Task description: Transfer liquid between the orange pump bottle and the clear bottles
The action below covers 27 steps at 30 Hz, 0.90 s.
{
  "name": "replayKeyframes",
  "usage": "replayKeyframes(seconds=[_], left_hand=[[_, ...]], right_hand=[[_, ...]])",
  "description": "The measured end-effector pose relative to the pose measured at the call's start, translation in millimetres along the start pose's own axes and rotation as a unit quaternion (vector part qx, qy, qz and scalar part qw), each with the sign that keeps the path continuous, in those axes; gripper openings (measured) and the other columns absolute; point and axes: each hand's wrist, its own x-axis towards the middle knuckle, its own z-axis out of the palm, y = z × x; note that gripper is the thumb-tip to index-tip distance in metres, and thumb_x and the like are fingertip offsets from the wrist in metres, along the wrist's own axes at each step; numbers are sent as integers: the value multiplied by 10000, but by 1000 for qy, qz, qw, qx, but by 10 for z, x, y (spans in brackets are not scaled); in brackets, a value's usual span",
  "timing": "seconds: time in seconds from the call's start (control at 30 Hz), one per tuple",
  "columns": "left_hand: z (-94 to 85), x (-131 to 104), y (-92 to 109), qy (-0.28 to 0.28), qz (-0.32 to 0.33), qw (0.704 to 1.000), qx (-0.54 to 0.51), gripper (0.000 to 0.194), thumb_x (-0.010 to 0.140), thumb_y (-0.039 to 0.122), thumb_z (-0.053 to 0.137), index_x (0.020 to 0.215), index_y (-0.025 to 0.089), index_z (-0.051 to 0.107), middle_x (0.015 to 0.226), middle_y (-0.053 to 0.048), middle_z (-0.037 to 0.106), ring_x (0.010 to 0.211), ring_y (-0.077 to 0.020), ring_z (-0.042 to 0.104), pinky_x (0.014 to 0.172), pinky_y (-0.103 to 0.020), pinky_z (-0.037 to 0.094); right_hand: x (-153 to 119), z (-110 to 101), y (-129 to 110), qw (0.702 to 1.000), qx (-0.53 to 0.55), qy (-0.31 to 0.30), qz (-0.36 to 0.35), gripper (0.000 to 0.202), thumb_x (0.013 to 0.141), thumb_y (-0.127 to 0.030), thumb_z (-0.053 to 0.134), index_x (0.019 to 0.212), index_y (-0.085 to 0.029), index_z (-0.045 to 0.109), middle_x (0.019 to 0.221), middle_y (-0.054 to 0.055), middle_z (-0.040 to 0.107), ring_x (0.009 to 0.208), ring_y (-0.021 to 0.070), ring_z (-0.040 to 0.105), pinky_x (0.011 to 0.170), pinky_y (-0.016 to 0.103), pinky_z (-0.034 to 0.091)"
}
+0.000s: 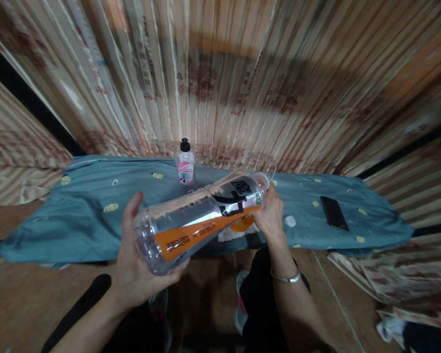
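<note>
A large clear plastic bottle with an orange band and black lettering lies slantwise in the air before me, its base to the left and its neck to the right. My left hand cups the base, thumb up beside it and fingers underneath. Closed around the neck end is my right hand, with a metal bangle on its wrist. A thin pale stick projects by the bottle's mouth; whether my right hand holds it, I cannot tell. Partly hidden under the bottle is an orange and white patch on the cloth.
A small bottle with a black cap stands at the back of the blue cloth-covered table. Right of my hands lie a white round cap and a black phone. Striped curtains hang behind the table.
</note>
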Motion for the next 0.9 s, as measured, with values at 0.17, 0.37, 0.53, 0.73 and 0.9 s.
replayKeyframes(seconds=[0.17, 0.37, 0.53, 0.73, 0.9], left_hand=[[-20, 10, 8, -4, 2, 1000, 15, 1103, 729, 419, 850, 1683, 383, 298, 989, -19, 722, 736, -275, 755, 633, -430, 709], [-10, 34, 26, -9, 7, 1000, 17, 1095, 758, 431, 838, 1693, 361, 272, 965, -11, 721, 726, -259, 746, 634, -404, 698], [12, 20, 39, -1, 10, 1000, 1, 1084, 771, 423, 854, 1691, 343, 287, 962, -6, 729, 718, -246, 746, 643, -395, 690], [-16, 45, 53, -15, 12, 1000, -15, 1083, 776, 379, 868, 1689, 326, 288, 996, 3, 728, 762, -212, 749, 692, -346, 679], [-50, 48, 40, -33, 6, 999, -5, 1119, 754, 376, 890, 1687, 363, 272, 1006, 14, 724, 756, -200, 727, 678, -335, 663]], right_hand=[[1, -2, -7, 1000, -2, 3, 0, 423, 914, -450, 602, 1262, -211, 626, 1178, 150, 785, 1094, 338, 767, 946, 461, 625], [3, -4, -18, 1000, 4, -3, 8, 449, 891, -446, 603, 1263, -196, 623, 1192, 159, 780, 1094, 357, 763, 943, 485, 621], [6, 0, -6, 1000, -1, -4, 5, 439, 905, -437, 593, 1271, -198, 623, 1211, 152, 774, 1119, 336, 758, 970, 460, 614], [1, -3, 1, 1000, -2, -7, 7, 433, 906, -419, 600, 1280, -202, 619, 1205, 148, 777, 1113, 330, 759, 965, 447, 611], [2, -6, -3, 1000, -6, -11, 12, 438, 898, -415, 612, 1282, -203, 617, 1190, 149, 780, 1095, 343, 764, 933, 455, 616]])
